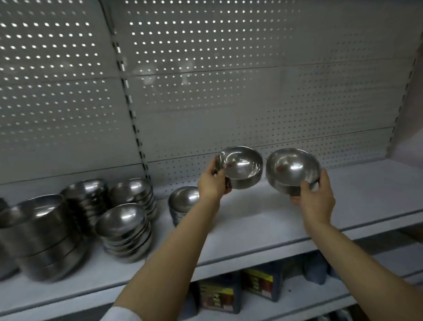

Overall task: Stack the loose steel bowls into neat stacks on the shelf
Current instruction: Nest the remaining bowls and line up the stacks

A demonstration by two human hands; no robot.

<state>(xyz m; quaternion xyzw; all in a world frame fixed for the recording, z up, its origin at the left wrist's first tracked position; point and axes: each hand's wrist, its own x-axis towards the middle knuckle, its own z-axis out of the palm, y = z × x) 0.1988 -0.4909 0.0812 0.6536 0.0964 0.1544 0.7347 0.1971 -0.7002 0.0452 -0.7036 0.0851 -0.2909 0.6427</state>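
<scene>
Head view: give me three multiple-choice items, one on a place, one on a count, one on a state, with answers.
1. Where is the short stack?
A. Behind the left forearm
B. At the shelf's right end
C. On the lower shelf

2. How many bowls are held?
A. One
B. Two
C. Three

3. How does the right hand's bowl sit?
A. Upside down
B. Nested in the other bowl
C. Tilted, opening toward the camera

Answers: 1 A, the forearm covers part of it. 2 B, the left hand grips one bowl and the right hand another. 3 C, its inside shows, apart from the other bowl.
</scene>
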